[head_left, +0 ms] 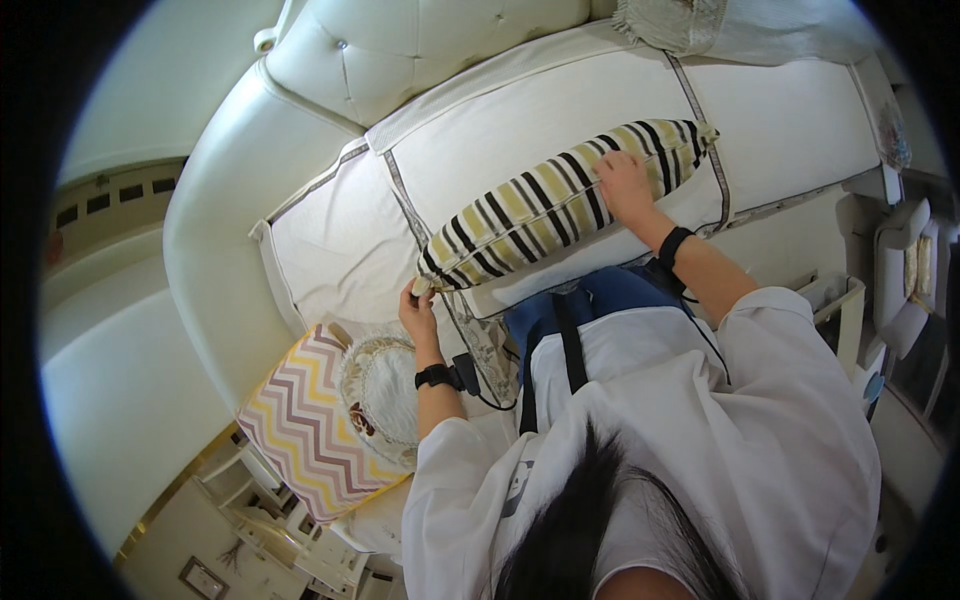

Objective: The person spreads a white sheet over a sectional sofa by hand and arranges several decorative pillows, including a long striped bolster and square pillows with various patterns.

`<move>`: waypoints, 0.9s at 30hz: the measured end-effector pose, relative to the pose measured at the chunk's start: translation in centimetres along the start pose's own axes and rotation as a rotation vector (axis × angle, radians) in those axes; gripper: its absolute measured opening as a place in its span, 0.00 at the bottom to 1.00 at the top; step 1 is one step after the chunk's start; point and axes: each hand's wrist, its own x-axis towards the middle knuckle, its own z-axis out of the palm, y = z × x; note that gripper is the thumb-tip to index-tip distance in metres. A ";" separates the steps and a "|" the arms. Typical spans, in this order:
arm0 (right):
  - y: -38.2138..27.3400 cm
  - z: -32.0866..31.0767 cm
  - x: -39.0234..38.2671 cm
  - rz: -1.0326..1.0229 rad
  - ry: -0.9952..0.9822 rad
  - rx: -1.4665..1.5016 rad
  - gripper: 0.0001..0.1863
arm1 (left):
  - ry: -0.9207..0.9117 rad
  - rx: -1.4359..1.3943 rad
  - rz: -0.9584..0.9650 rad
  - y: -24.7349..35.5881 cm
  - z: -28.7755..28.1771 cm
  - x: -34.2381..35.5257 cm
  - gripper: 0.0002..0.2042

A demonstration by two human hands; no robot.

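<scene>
A plump cushion with black, white and olive stripes stands edge-up over the front of the white sofa seat, its seam edge facing me. At its lower left corner my left hand is closed, gripping the fabric between thumb and fingers. My right hand is on the seam edge, right of the middle, with its fingers curled and pinching the cloth there. The fingertips are partly hidden, so whether a zip pull is between them cannot be made out.
White covers with grey trim lie over the sofa seat, below a tufted cream backrest. At the left are a zigzag cushion and a round lace-edged piece. A fringed throw lies at the far right.
</scene>
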 end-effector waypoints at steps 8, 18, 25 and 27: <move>-13.1 2.8 1.7 -0.463 -0.188 0.392 0.05 | 0.066 0.293 0.049 -3.9 -0.8 1.1 0.10; -17.6 4.7 1.0 -0.388 -0.203 0.228 0.04 | 0.088 0.320 0.072 -3.8 -0.4 0.6 0.11; -17.0 5.2 1.0 -0.321 -0.159 0.143 0.04 | 0.156 0.489 0.201 -0.2 0.4 0.5 0.11; -17.1 5.5 0.8 -0.309 -0.218 0.124 0.05 | 0.082 0.598 0.200 -0.1 -0.3 0.8 0.11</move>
